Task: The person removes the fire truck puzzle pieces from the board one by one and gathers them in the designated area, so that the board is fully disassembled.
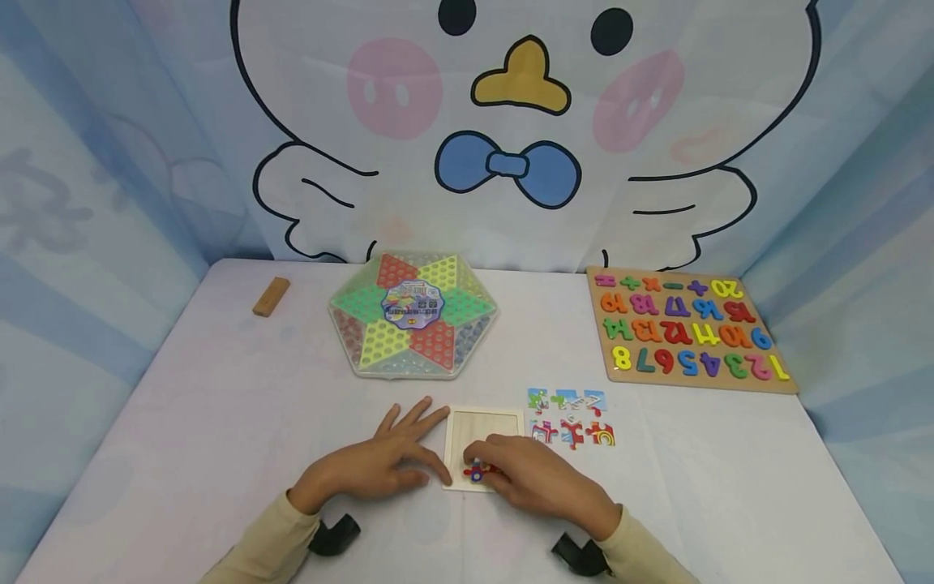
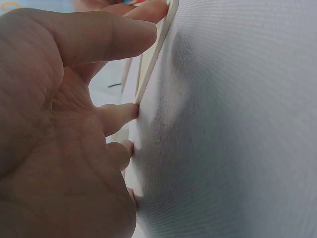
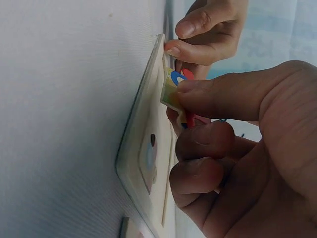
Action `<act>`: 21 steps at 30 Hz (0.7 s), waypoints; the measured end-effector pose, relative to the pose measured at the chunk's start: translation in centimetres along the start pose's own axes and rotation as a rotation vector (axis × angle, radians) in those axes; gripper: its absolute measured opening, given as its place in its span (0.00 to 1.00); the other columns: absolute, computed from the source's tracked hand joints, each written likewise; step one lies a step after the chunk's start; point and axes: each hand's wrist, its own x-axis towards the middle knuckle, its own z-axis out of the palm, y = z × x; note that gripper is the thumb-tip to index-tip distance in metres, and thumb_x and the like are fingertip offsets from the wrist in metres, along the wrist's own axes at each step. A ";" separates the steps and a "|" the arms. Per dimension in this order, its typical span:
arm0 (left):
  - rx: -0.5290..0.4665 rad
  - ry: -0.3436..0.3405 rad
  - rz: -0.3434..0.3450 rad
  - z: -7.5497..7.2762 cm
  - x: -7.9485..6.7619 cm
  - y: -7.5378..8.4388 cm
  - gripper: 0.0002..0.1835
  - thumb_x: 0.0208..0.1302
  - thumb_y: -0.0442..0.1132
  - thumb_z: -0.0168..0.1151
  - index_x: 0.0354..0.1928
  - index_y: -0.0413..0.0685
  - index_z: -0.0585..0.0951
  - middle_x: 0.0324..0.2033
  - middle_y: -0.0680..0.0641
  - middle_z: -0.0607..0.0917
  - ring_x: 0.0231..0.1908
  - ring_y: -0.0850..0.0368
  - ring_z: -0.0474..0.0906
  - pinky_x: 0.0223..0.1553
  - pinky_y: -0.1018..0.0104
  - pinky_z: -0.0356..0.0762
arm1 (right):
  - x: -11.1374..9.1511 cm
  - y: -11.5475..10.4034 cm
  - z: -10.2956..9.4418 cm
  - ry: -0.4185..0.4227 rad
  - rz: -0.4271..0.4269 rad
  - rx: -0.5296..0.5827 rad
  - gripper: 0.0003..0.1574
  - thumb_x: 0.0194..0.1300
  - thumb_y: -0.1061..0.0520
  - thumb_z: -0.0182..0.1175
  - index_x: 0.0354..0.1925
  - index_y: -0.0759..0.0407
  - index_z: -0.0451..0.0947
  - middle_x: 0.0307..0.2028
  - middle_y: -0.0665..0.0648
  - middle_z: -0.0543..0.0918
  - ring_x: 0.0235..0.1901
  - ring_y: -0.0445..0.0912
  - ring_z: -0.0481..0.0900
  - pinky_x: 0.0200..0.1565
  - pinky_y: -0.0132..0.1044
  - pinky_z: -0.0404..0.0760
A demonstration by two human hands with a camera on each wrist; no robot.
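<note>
A shallow wooden puzzle tray (image 1: 484, 411) lies on the table between my hands. My left hand (image 1: 379, 466) rests at its left side with fingers spread; fingertips touch the frame's edge. Between thumb and fingers, my right hand (image 1: 543, 480) pinches a colourful jigsaw piece (image 3: 174, 84) over the tray's near left corner. That piece is tilted in the right wrist view, partly covered by the thumb. Another printed piece (image 3: 150, 156) lies inside the tray, hidden by the right hand in the head view. Several loose jigsaw pieces (image 1: 572, 434) lie in two rows right of the tray.
Behind the tray sits a hexagonal Chinese checkers box (image 1: 412, 316). A wooden number board (image 1: 693, 332) lies at the right back, and a small brown wooden block (image 1: 272, 297) at the left back. A cartoon-printed curtain (image 1: 525, 227) hangs behind the table.
</note>
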 end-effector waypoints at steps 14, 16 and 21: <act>0.016 0.005 -0.007 0.0 0.0 0.1 0.16 0.71 0.34 0.60 0.49 0.66 0.89 0.80 0.40 0.50 0.79 0.35 0.31 0.69 0.26 0.24 | -0.6 0.5 -2.0 0.076 0.031 0.024 0.15 0.71 0.61 0.63 0.55 0.55 0.80 0.42 0.46 0.84 0.35 0.36 0.74 0.41 0.34 0.78; 0.014 0.004 -0.013 0.1 0.0 0.0 0.16 0.71 0.35 0.60 0.49 0.66 0.89 0.80 0.40 0.50 0.79 0.35 0.31 0.70 0.27 0.24 | -1.0 0.6 -2.6 0.106 0.048 0.023 0.15 0.71 0.61 0.64 0.55 0.56 0.80 0.41 0.45 0.84 0.35 0.36 0.74 0.40 0.35 0.78; 0.014 0.005 -0.021 0.1 0.0 -0.1 0.16 0.71 0.35 0.60 0.48 0.67 0.89 0.80 0.41 0.50 0.79 0.36 0.30 0.70 0.28 0.24 | -2.4 1.6 -4.5 0.179 0.102 0.053 0.15 0.70 0.62 0.64 0.54 0.56 0.81 0.38 0.45 0.83 0.32 0.36 0.74 0.34 0.33 0.77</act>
